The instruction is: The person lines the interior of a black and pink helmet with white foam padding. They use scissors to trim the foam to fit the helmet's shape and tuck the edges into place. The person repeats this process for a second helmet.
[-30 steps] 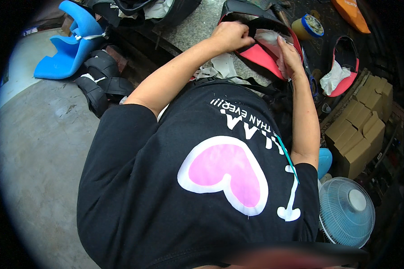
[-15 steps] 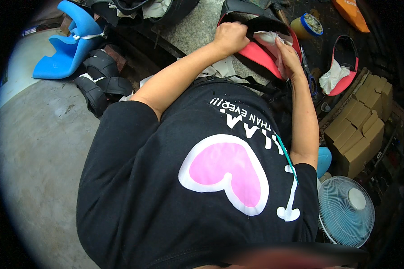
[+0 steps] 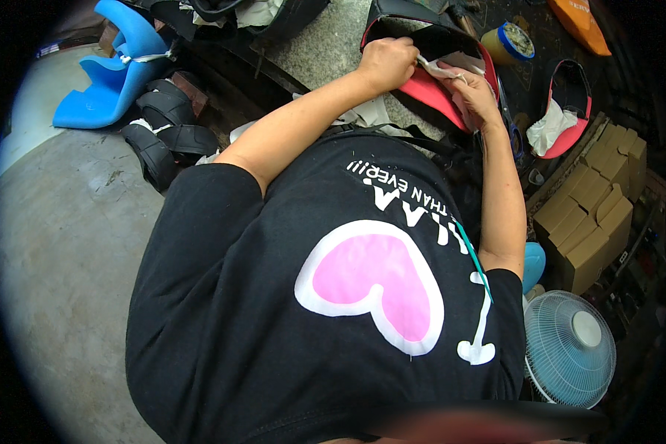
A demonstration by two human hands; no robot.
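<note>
At the top, a black and red sandal-like piece lies on its side with its black strap forming a wide loop. Crumpled white paper or thin cloth stretches between my hands over its red sole. My left hand is closed at the left edge of the opening, fingers pinching the left end of that white sheet. My right hand is closed on the sheet's right side, thumb and fingers bunching it inside the loop. The inner part of the piece is partly hidden by the hands.
To the right are a similar red and black piece with white paper, blue-handled scissors, a blue-rimmed jar, cardboard boxes and a fan. Black sandals and blue foam lie left.
The white sheet has been drawn leftward and now spans between both hands. My right fingers have curled in from a flatter pose, and my left hand has shifted slightly right.
</note>
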